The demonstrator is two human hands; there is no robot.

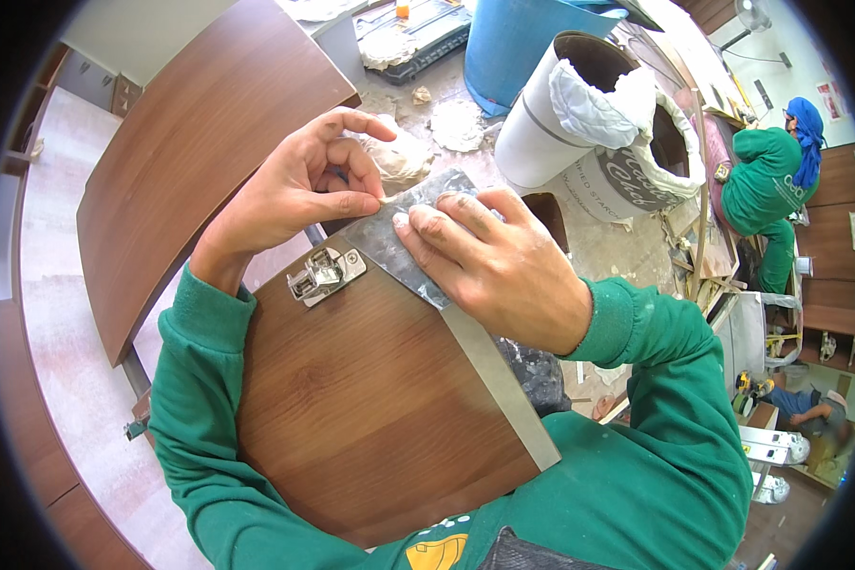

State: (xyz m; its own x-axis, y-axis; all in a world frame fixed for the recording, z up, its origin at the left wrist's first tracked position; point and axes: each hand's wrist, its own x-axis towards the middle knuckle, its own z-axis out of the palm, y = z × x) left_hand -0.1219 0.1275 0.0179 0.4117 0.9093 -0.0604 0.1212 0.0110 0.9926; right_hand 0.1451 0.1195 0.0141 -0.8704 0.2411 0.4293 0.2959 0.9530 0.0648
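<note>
A brown wood-grain panel point(370, 399) with a pale edge lies in front of me, close to my body. Screwed to its far left part is a metal cabinet hinge point(325, 274). My right hand point(503, 261) grips a dark grey, smudged flat piece point(404, 233) across the panel's far right corner, fingers on top and thumb hidden. At that piece's far left edge, my left hand point(318, 176) pinches thumb and index finger together on something too small to make out. The other left fingers are curled.
Another brown panel point(209, 142) stands at the left. Beyond my hands are a blue tub point(532, 47), a white cylindrical container point(551, 123), a cloth-lined bucket point(636, 180) and dried lumps of plaster. At the right a person point(769, 176) in green works; another person point(807, 408) is farther down.
</note>
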